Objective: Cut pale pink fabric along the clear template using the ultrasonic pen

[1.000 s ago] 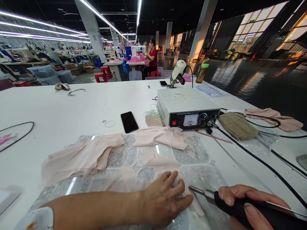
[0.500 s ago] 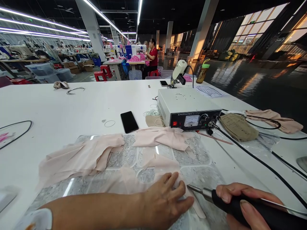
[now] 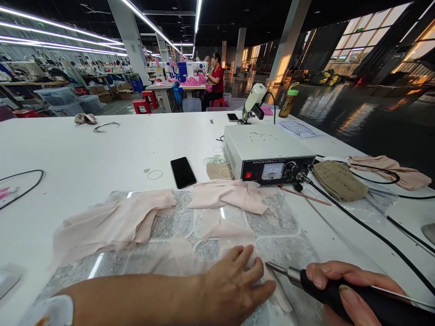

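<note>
My left hand (image 3: 234, 285) lies flat with fingers stretched out, pressing a piece of thin pale pink fabric (image 3: 234, 237) onto a glass plate (image 3: 288, 244) on the white table (image 3: 84, 158). My right hand (image 3: 353, 292) is wrapped round the black handle of a cutting tool (image 3: 326, 290). The tool's metal tip (image 3: 272, 266) touches the fabric just right of my left fingers. A black cable (image 3: 360, 224) runs from the tool to a white control box (image 3: 268, 154) with a dial.
More pink fabric pieces (image 3: 115, 222) lie across the plate. A black phone (image 3: 183, 172), thin rings (image 3: 155, 174), a tan pattern stack (image 3: 336, 179) and a bottle (image 3: 287, 100) sit on the table. A seated person (image 3: 215, 83) works at a far bench.
Both hands stay nearly in place; the tool tip and my left hand have crept slightly along the fabric. The view has shifted a little.
</note>
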Motion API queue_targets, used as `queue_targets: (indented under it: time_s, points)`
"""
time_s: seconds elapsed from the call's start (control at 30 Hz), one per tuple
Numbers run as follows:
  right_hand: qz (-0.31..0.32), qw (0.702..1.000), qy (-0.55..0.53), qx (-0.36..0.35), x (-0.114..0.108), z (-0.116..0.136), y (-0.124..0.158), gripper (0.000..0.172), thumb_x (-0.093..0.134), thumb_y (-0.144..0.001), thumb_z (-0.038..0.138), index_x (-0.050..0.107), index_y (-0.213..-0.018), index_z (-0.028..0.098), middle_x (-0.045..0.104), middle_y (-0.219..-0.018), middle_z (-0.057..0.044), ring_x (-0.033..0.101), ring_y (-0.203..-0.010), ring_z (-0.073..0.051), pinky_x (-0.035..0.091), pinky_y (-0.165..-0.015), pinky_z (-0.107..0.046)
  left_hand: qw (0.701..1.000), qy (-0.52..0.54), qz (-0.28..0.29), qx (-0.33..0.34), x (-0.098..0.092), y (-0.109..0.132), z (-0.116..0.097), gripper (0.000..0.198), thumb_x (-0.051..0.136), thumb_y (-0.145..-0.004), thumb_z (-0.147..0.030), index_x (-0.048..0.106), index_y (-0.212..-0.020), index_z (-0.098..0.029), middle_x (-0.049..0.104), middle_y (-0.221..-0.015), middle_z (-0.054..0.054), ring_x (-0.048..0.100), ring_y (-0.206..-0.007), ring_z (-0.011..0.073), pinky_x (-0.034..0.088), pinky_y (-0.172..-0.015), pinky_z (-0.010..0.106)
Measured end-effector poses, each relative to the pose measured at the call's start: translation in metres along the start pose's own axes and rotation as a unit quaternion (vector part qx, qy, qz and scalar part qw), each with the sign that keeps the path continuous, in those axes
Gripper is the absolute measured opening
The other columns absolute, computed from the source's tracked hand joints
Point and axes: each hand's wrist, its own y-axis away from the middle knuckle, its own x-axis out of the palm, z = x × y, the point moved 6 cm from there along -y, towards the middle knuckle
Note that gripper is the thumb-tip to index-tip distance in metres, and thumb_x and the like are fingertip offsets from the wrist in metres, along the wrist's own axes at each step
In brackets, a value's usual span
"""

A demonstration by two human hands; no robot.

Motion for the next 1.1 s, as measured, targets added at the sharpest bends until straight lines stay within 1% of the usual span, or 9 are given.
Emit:
queue_targets:
  time_s: [0.13,0.27,0.37,0.5,0.73,0.83,0.97,1.1]
  points:
    - [-0.023,0.999,-0.021,0.020,0.004,-0.003,-0.001,0.016,0.070,-0.075,0.026,0.055,-0.080,0.024,0.063,-0.069,0.002,0.059,-0.052,-0.016,0.058,-0.053,-0.037,1.000,-0.007,-0.003,0.000,0.002,0.001,0.000,0.039,0.052,-0.095,-0.033,0.051,-0.130,-0.015,0.055,-0.122,0.016,0.054,-0.116,0.0389,0.045,-0.092,0.047]
    - [-0.058,0.998,-0.040,0.004,0.013,0.003,-0.002,0.015,0.068,-0.072,0.020,0.056,-0.081,0.023,0.062,-0.069,0.003,0.057,-0.053,-0.014,0.057,-0.053,-0.033,1.000,-0.006,-0.006,-0.001,0.005,0.002,0.001,0.039,0.049,-0.097,-0.031,0.050,-0.131,-0.015,0.055,-0.123,0.016,0.054,-0.117,0.0397,0.045,-0.091,0.047]
    - [-0.050,0.997,-0.060,0.004,0.020,0.002,-0.002,0.015,0.067,-0.073,0.017,0.057,-0.083,0.022,0.063,-0.071,0.002,0.057,-0.055,-0.014,0.057,-0.054,-0.033,1.000,-0.002,-0.019,-0.005,0.005,0.002,0.001,0.037,0.045,-0.099,-0.030,0.050,-0.132,-0.014,0.055,-0.124,0.016,0.054,-0.116,0.0395,0.046,-0.090,0.047]
    - [-0.042,0.996,-0.074,0.009,0.021,-0.003,0.000,0.013,0.066,-0.076,0.016,0.057,-0.084,0.022,0.062,-0.075,0.002,0.058,-0.057,-0.014,0.058,-0.057,-0.033,1.000,0.003,-0.028,-0.005,0.006,0.003,0.001,0.036,0.042,-0.100,-0.029,0.051,-0.131,-0.014,0.055,-0.124,0.016,0.054,-0.116,0.0391,0.047,-0.088,0.046]
    - [-0.015,0.999,-0.052,0.002,0.023,-0.001,-0.004,0.013,0.069,-0.075,0.021,0.056,-0.077,0.021,0.064,-0.073,0.000,0.060,-0.056,-0.016,0.058,-0.055,-0.035,1.000,-0.002,-0.029,-0.002,0.004,0.003,0.000,0.035,0.046,-0.098,-0.030,0.052,-0.128,-0.014,0.055,-0.123,0.017,0.056,-0.113,0.0385,0.047,-0.087,0.047]
    - [-0.025,0.998,-0.057,0.001,0.024,0.002,-0.005,0.012,0.069,-0.074,0.021,0.058,-0.078,0.020,0.064,-0.071,0.000,0.060,-0.055,-0.016,0.057,-0.053,-0.036,1.000,-0.007,-0.018,0.002,0.004,0.002,0.000,0.036,0.048,-0.096,-0.031,0.053,-0.127,-0.013,0.056,-0.122,0.017,0.057,-0.112,0.0387,0.047,-0.086,0.047]
    - [-0.068,0.995,-0.077,0.018,0.026,0.005,-0.005,0.012,0.067,-0.071,0.017,0.058,-0.078,0.021,0.061,-0.067,0.002,0.057,-0.053,-0.015,0.056,-0.052,-0.037,1.000,-0.003,-0.019,-0.001,0.005,0.002,0.000,0.035,0.047,-0.096,-0.030,0.053,-0.126,-0.013,0.055,-0.121,0.017,0.056,-0.111,0.0396,0.048,-0.084,0.047]
    - [-0.076,0.992,-0.091,0.032,0.031,0.001,-0.005,0.013,0.067,-0.070,0.018,0.058,-0.078,0.021,0.062,-0.068,0.002,0.056,-0.053,-0.015,0.054,-0.052,-0.037,1.000,0.005,-0.023,-0.005,0.007,0.003,0.000,0.034,0.044,-0.097,-0.028,0.052,-0.127,-0.014,0.055,-0.120,0.016,0.055,-0.113,0.0387,0.047,-0.085,0.046]
